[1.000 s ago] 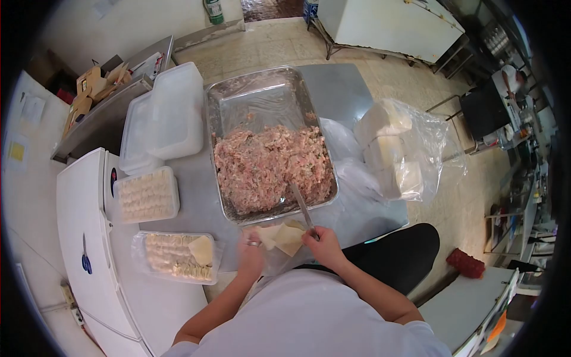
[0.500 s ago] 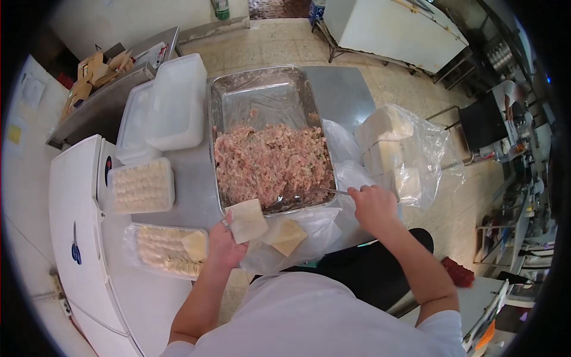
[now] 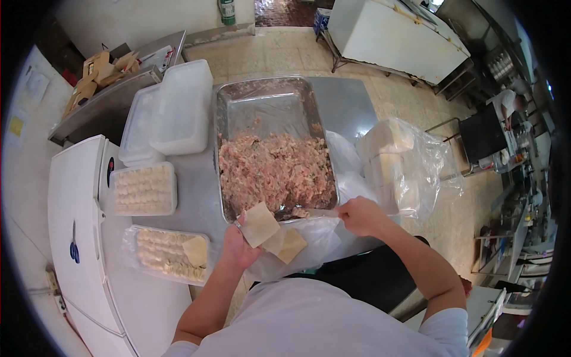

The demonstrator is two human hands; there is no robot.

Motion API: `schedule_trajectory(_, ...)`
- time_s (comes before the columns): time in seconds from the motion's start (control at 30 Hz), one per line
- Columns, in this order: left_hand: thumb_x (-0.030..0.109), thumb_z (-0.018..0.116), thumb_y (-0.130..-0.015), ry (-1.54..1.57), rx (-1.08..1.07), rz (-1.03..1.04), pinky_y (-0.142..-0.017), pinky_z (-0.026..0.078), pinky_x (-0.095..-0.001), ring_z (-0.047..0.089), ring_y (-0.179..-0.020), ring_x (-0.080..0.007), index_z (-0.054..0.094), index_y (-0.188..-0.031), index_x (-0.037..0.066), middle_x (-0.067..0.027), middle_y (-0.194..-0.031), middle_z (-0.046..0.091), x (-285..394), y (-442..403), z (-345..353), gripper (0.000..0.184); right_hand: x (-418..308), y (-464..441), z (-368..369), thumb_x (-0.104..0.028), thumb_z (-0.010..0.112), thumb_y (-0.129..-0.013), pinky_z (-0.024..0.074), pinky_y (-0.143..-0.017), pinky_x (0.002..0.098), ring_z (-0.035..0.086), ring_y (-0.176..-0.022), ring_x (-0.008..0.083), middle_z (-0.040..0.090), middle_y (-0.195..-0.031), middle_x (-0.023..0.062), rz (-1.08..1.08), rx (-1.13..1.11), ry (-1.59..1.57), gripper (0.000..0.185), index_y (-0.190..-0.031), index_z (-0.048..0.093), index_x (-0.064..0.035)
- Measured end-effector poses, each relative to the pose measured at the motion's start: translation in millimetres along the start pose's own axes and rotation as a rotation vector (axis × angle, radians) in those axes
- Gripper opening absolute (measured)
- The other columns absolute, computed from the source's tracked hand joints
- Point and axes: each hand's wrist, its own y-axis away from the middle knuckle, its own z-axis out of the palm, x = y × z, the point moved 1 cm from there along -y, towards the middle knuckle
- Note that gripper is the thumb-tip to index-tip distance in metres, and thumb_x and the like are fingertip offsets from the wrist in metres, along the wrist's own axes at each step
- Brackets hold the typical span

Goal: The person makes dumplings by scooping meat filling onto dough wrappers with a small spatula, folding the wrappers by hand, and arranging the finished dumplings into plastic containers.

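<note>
My left hand holds a square, pale dumpling wrapper by its edge, at the near left corner of the metal tray. More wrappers lie on clear plastic beside it. My right hand grips a flat-bladed knife, whose handle is mostly hidden by the fingers. A lump of ground meat filling sits on the blade's tip, over the near rim of the tray. Inside the deep metal tray, a large mass of pink meat filling with green flecks covers the near part.
To the left are two plastic containers of filled dumplings in rows. Stacked translucent boxes stand behind them. On the right, a plastic bag holds stacks of wrappers. A white refrigerator borders the table's left.
The knife has come out of the meat with a lump on its tip and moved left, toward the wrapper. My left hand has shifted slightly right, its wrapper now tilted. The camera view moved a little.
</note>
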Motion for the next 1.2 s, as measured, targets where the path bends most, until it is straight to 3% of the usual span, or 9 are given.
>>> schedule_trajectory(0.1,0.033,0.047,-0.107,-0.076,0.045,0.091,-0.107,0.048,-0.0468,0.063,-0.119,-0.0327,0.053,-0.135,-0.001,-0.0167,-0.127,0.065,11.6,-5.7,4.5,0.044,-4.3,1.8,15.3,-0.012,0.058,-0.09,0.054,-0.073,0.0384,0.071,-0.082,0.0307,0.072,-0.084,0.0197,-0.006,0.054,-0.391,0.029,-0.114,0.074,-0.0072)
schedule_trajectory(0.2,0.036,0.043,-0.108,-0.031,0.043,0.087,-0.109,0.046,-0.048,0.061,-0.122,-0.0328,0.053,-0.136,-0.001,-0.0165,-0.128,0.064,18.8,-16.9,9.3,0.047,-26.9,12.7,18.3,-0.015,0.063,-0.096,0.0502,-0.067,0.0324,0.063,-0.071,0.0144,0.07,-0.079,0.0078,0.132,0.069,-0.643,0.033,-0.128,0.071,-0.012)
schedule_trajectory(0.3,0.037,0.039,-0.109,-0.069,0.042,0.067,-0.111,0.044,-0.0486,0.059,-0.124,-0.0333,0.052,-0.137,-0.001,-0.0167,-0.131,0.063,11.9,-27.0,26.5,0.049,-52.7,16.6,36.9,-0.008,0.061,-0.098,0.0482,-0.065,0.0294,0.057,-0.073,0.009,0.068,-0.079,0.004,0.034,0.253,-0.786,0.032,-0.128,0.07,-0.0114)
schedule_trajectory(0.33,0.037,0.038,-0.109,-0.035,0.012,0.048,-0.11,0.044,-0.0486,0.059,-0.124,-0.0332,0.052,-0.137,0.0,-0.0169,-0.131,0.062,8.3,-32.4,30.6,0.049,-61.2,11.8,51.8,-0.001,0.061,-0.095,0.0491,-0.064,0.033,0.061,-0.071,0.0158,0.067,-0.08,0.0069,-0.155,0.458,-0.786,0.037,-0.128,0.071,-0.0137)
schedule_trajectory(0.47,0.04,0.031,-0.111,0.047,-0.1,0.045,-0.108,0.046,-0.049,0.06,-0.119,-0.0323,0.052,-0.133,0.002,-0.0156,-0.126,0.062,1.7,-41.7,55.2,0.049,-89.8,4.8,79.6,0.002,0.066,-0.088,0.05,-0.066,0.0408,0.06,-0.074,0.0333,0.058,-0.083,0.0125,-0.168,0.773,-0.367,0.044,-0.127,0.071,-0.0182)
schedule_trajectory(0.67,0.039,0.031,-0.111,-0.002,0.075,0.17,-0.104,0.048,-0.0518,0.061,-0.115,-0.0334,0.052,-0.131,0.001,-0.0159,-0.121,0.063,13.7,-46.2,58.0,0.048,-84.0,30.1,87.3,-0.001,0.068,-0.083,0.0482,-0.06,0.0429,0.059,-0.074,0.0303,0.056,-0.083,0.0108,-0.071,0.737,-0.269,0.05,-0.129,0.069,-0.021)
schedule_trajectory(0.8,0.037,0.032,-0.111,-0.064,0.144,0.141,-0.104,0.048,-0.0519,0.061,-0.113,-0.0329,0.053,-0.131,0.001,-0.0154,-0.118,0.064,9.4,-42.7,58.1,0.046,-103.6,28.8,60.2,-0.003,0.068,-0.084,0.0486,-0.059,0.0432,0.059,-0.073,0.0299,0.056,-0.083,0.0103,-0.141,0.818,-0.229,0.048,-0.128,0.07,-0.0213)
schedule_trajectory(0.97,0.038,0.033,-0.111,-0.04,0.041,0.202,-0.103,0.049,-0.0514,0.062,-0.113,-0.0328,0.054,-0.131,0.001,-0.015,-0.12,0.064,16.0,-52.8,45.7,0.047,-103.7,27.3,63.9,-0.002,0.067,-0.086,0.05,-0.06,0.0426,0.062,-0.07,0.0296,0.058,-0.079,0.0093,-0.126,0.744,-0.122,0.039,-0.121,0.073,-0.0181)
schedule_trajectory(1.2,0.037,0.033,-0.111,-0.037,-0.023,0.149,-0.107,0.048,-0.0511,0.06,-0.12,-0.0355,0.052,-0.134,-0.001,-0.0182,-0.126,0.063,17.3,-32.2,66.4,0.048,-104.8,32.4,65.3,-0.001,0.064,-0.087,0.0511,-0.063,0.0475,0.065,-0.074,0.0348,0.064,-0.083,0.0133,-0.069,0.666,-0.377,0.041,-0.125,0.07,-0.0163)
